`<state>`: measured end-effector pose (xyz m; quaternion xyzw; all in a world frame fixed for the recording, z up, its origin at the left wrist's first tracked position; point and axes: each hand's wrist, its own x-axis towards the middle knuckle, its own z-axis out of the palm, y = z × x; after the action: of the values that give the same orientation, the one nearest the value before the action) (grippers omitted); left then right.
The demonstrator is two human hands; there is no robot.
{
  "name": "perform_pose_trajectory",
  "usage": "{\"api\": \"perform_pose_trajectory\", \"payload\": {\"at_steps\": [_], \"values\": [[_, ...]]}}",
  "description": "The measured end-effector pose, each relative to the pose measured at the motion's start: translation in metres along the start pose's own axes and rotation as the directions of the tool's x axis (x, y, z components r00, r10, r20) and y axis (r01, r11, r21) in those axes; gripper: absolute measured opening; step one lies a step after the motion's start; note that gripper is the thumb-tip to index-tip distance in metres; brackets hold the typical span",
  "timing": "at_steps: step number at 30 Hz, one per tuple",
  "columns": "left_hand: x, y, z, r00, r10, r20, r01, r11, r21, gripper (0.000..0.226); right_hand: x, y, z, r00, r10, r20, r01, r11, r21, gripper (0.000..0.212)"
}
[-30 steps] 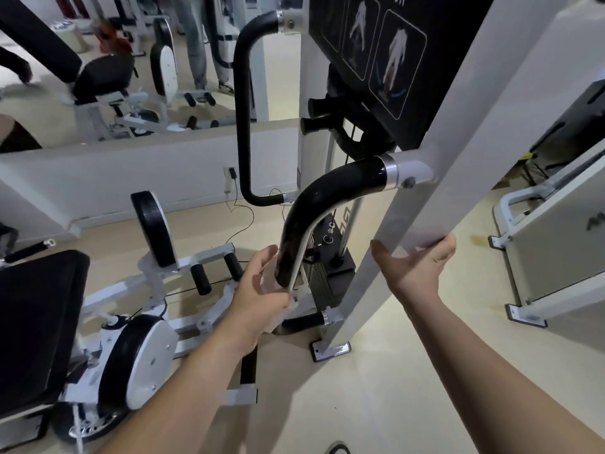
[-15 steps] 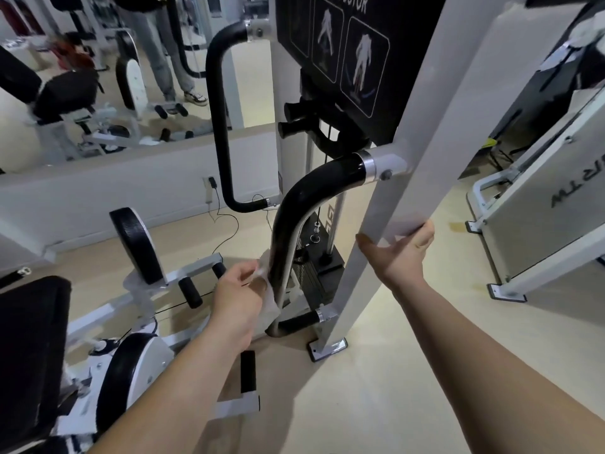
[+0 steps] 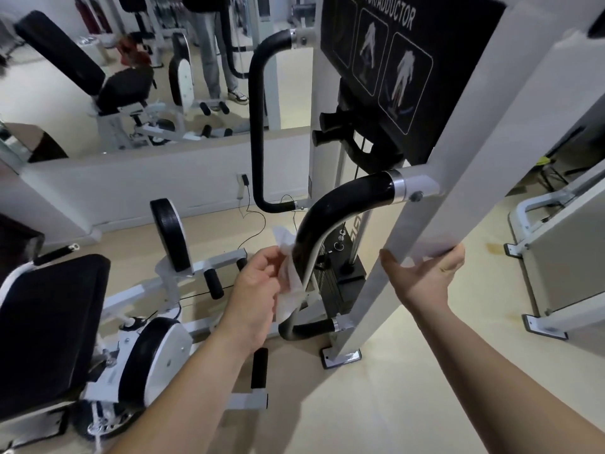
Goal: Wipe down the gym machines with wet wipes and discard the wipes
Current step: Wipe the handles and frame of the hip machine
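- Near the middle, your left hand (image 3: pixel 258 283) pinches the wet wipe (image 3: pixel 289 273) against the curved black handle (image 3: pixel 322 224), mid-wipe.
- Your right hand (image 3: pixel 425 273), fingers spread, braces the white frame post (image 3: pixel 435 204).
- Remaining, by my judgement: other machine parts, then binning the wipe.

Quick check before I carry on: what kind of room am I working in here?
Almost certainly a gym: a weight-stack machine with an exercise placard, a padded seat and roller pads, and a wall mirror reflecting more machines.

White capitals ending in "ADDUCTOR" are showing along the top of the black placard (image 3: pixel 389 70) on the machine's frame; the letters before them are running out of view. Below the word, two white body diagrams in rounded frames are showing. Pale lettering on the weight stack cover (image 3: pixel 355 224) is showing too blurred to read.
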<state>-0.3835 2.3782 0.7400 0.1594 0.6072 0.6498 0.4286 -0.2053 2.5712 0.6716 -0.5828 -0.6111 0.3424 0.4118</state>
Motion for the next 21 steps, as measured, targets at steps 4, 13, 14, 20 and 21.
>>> {"api": "perform_pose_trajectory", "payload": {"at_steps": [4,13,14,20,21], "values": [[0.007,0.005,-0.001,0.986,0.1,0.134,-0.149,0.889,0.434,0.052,-0.001,-0.001,0.0,1.0,0.002,0.006,-0.002,1.0,-0.018,0.115],[0.021,0.013,0.041,0.947,0.317,0.051,-0.312,0.87,0.382,0.027,-0.001,-0.007,-0.003,1.0,-0.001,0.014,0.001,0.999,-0.034,0.114],[0.023,0.006,0.045,0.943,0.334,-0.007,-0.31,0.884,0.35,0.028,-0.001,-0.006,-0.003,1.0,-0.005,0.016,0.006,0.999,-0.043,0.113],[0.021,-0.056,0.034,0.978,-0.022,-0.206,0.108,0.902,0.417,0.04,0.0,0.001,-0.002,0.999,-0.02,0.026,0.022,0.997,-0.073,0.108],[0.02,-0.06,0.033,0.975,-0.061,-0.213,0.142,0.91,0.389,0.041,0.0,0.001,-0.001,0.999,-0.022,0.031,0.025,0.997,-0.069,0.108]]}}
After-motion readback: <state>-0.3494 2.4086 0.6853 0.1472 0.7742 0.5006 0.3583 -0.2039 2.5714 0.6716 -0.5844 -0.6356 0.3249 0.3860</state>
